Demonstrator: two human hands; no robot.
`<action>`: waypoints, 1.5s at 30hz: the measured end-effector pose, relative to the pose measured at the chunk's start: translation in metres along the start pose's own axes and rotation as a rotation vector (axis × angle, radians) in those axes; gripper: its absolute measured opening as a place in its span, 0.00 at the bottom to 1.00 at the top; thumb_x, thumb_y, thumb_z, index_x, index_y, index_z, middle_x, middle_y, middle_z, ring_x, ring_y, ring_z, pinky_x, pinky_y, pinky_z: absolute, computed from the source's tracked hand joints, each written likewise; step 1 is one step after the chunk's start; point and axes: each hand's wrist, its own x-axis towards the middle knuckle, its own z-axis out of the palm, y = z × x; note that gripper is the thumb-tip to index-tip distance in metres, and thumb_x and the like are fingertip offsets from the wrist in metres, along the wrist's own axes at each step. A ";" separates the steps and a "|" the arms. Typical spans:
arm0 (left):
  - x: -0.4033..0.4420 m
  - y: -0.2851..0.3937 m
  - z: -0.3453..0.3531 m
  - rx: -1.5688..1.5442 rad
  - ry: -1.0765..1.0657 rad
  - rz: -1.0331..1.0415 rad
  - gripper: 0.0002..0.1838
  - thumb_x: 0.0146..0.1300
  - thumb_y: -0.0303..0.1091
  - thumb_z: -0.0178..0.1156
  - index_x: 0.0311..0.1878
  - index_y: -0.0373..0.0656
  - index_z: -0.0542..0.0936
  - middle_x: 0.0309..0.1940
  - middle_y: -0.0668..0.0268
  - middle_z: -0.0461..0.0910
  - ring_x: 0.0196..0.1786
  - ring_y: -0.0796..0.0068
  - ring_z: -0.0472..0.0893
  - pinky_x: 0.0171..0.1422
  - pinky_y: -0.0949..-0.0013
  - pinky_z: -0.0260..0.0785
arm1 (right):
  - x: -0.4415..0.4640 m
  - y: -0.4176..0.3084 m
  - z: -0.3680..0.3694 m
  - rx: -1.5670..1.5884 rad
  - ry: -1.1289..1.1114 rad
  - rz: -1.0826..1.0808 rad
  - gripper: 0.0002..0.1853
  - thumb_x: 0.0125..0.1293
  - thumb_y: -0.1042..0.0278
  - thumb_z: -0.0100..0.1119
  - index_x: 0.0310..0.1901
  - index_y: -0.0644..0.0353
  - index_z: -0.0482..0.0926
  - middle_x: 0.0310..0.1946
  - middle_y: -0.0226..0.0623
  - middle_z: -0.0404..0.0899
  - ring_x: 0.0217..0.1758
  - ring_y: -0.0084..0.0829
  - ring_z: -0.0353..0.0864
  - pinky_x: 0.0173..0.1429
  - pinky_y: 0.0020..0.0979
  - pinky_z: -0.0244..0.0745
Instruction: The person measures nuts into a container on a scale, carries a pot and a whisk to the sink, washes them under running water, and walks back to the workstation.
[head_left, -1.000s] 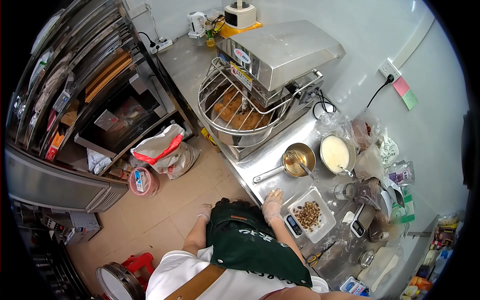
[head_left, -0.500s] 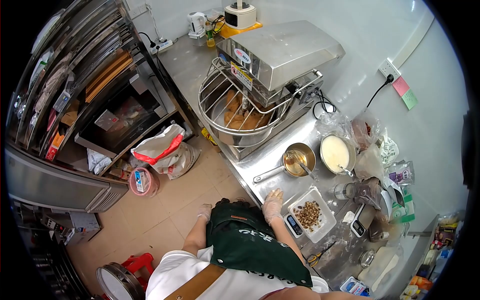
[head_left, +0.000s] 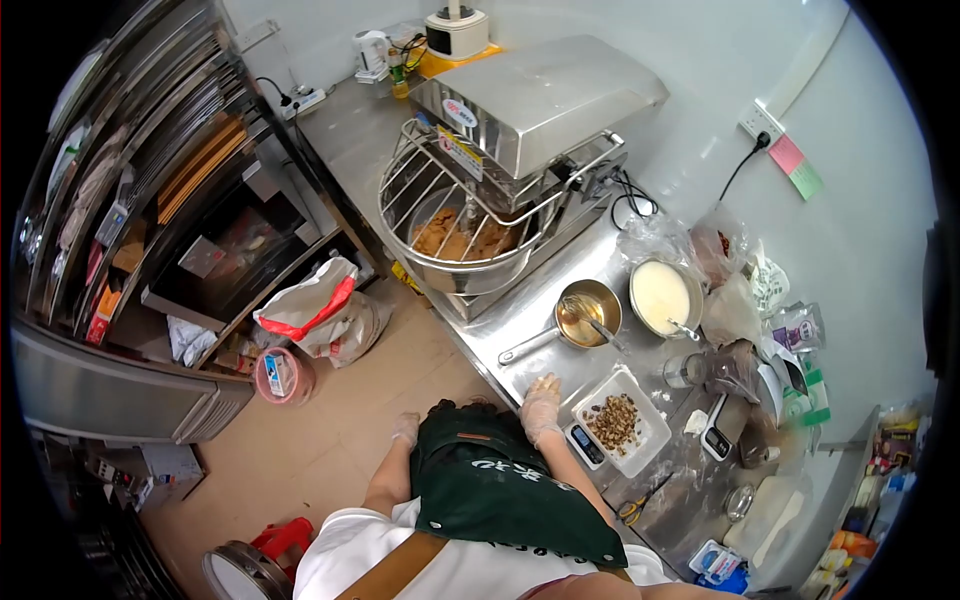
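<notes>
The right hand (head_left: pixel 541 405), in a thin clear glove, rests at the left edge of the steel bench (head_left: pixel 535 300); its fingers are extended and rather loose, and it has hold of nothing that I can see. The left hand (head_left: pixel 405 427), also gloved, is at the left side of the green apron (head_left: pixel 470 500), above the floor (head_left: pixel 300 450); how far it is open, and whether it holds something, I cannot tell. Near the right hand, on the far side, stands a pan (head_left: pixel 605 293) with a whisk (head_left: pixel 608 334) in it. To the right of this hand there is a white tray (head_left: pixel 655 435) of chopped brown pieces (head_left: pixel 614 423), and a small scale (head_left: pixel 585 446) shows at its left edge. A bowl (head_left: pixel 697 300) of pale liquid (head_left: pixel 658 292) stands right of the pan. Farther on the bench is the mixer (head_left: pixel 540 100), with brown dough (head_left: pixel 440 238) seen through its wire guard (head_left: pixel 466 265). Scissors (head_left: pixel 631 512) lie nearer, to the right of the apron
</notes>
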 end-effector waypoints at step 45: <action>-0.074 0.317 -0.059 -0.482 -0.671 0.273 0.13 0.73 0.38 0.52 0.45 0.36 0.76 0.22 0.71 0.72 0.25 0.80 0.72 0.31 0.76 0.66 | -0.002 0.003 0.006 -0.156 0.011 -0.080 0.32 0.72 0.59 0.41 0.72 0.70 0.54 0.73 0.60 0.51 0.76 0.61 0.48 0.75 0.52 0.48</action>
